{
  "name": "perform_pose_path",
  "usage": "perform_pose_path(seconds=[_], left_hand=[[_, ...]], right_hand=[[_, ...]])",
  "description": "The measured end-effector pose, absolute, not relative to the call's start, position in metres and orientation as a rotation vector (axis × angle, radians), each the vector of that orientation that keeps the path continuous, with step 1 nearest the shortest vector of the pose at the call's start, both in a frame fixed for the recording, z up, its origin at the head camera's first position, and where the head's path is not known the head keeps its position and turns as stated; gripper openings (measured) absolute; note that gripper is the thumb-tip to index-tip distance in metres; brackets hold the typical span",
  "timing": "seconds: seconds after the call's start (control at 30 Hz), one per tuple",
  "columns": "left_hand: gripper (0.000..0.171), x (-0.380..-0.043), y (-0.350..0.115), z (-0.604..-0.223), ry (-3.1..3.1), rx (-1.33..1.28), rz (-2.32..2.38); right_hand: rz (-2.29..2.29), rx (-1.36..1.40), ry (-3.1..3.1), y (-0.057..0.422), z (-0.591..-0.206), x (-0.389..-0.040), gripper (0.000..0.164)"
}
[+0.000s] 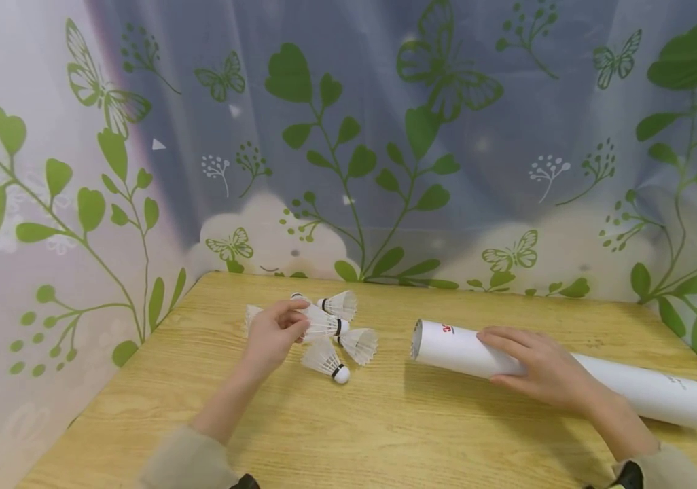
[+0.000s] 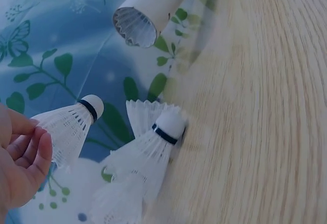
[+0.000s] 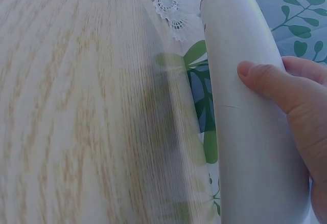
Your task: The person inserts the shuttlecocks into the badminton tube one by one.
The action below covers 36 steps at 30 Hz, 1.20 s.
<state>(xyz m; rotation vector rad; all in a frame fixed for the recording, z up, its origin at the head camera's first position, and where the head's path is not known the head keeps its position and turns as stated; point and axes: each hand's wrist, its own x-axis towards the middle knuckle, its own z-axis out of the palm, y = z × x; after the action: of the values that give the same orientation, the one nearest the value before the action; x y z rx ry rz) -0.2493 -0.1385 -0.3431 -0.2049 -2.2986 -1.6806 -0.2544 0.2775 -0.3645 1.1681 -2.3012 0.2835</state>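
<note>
In the head view my left hand (image 1: 270, 339) pinches a white shuttlecock (image 1: 322, 322) by its feather skirt. The left wrist view shows that shuttlecock (image 2: 66, 132) lifted, its dark-banded cork pointing away from the fingers. Close by on the table lie several more shuttlecocks (image 1: 324, 358), partly overlapping one another. My right hand (image 1: 538, 367) grips a long white tube (image 1: 455, 348) around its middle, thumb on the near side. The tube slants toward the shuttlecocks with its open end (image 2: 135, 27) facing them, and a scalloped feather edge shows inside the mouth.
The wood-grain table (image 1: 373, 435) runs back to a curtain (image 1: 385, 204) printed with green leaves and butterflies. More of the same printed cloth hangs along the left side. Red lettering marks the tube near its open end.
</note>
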Motion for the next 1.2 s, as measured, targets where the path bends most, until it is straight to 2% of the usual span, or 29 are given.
perform_pose_path(seconds=[0.63, 1.2], left_hand=[[0.026, -0.253, -0.067, -0.345, -2.298, -0.539, -1.816], [0.025, -0.262, -0.037, -0.356, -2.338, -0.579, -1.879]], right_hand=[[0.273, 1.179, -2.27, 0.281, -0.364, -0.254, 0.065], [0.248, 1.18, -2.275, 0.28, -0.363, -0.255, 0.064]])
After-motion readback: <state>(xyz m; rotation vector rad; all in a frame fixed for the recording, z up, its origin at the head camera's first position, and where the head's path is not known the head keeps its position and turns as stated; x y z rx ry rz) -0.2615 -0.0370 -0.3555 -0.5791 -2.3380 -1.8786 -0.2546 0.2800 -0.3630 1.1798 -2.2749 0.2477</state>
